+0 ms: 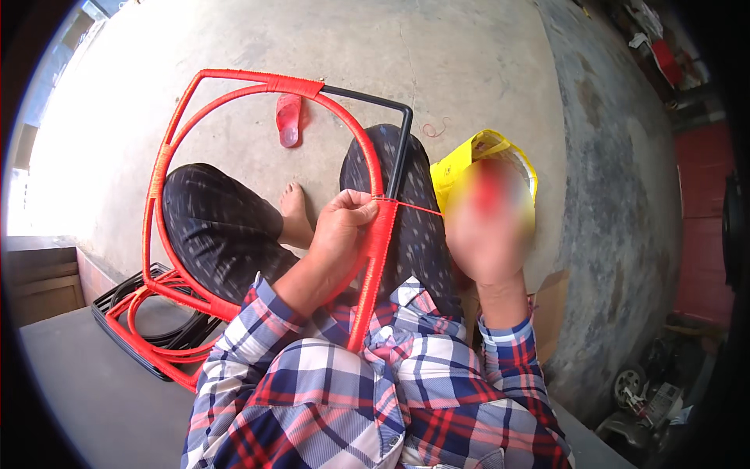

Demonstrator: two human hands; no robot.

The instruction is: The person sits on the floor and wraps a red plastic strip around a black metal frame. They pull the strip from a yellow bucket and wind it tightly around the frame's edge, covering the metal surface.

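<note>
A square frame with a ring inside it (162, 170) leans across my lap and knees. Red cord wraps most of it, while its far right corner is bare black. My left hand (337, 234) is closed on the wrapped right side of the frame, thumb and fingers pinching where the winding ends. From there a red cord (414, 206) runs taut to my right hand (491, 234), raised in front of a yellow bag (451, 170). Blur covers the right hand and hides its fingers. A red patch shows within the blur.
More red and black frames (160, 344) lie stacked on the grey seat (58, 367) at my left. A red slipper (289, 119) and a loop of cord (436, 127) lie on the concrete floor. A cardboard box (553, 309) stands by my right forearm.
</note>
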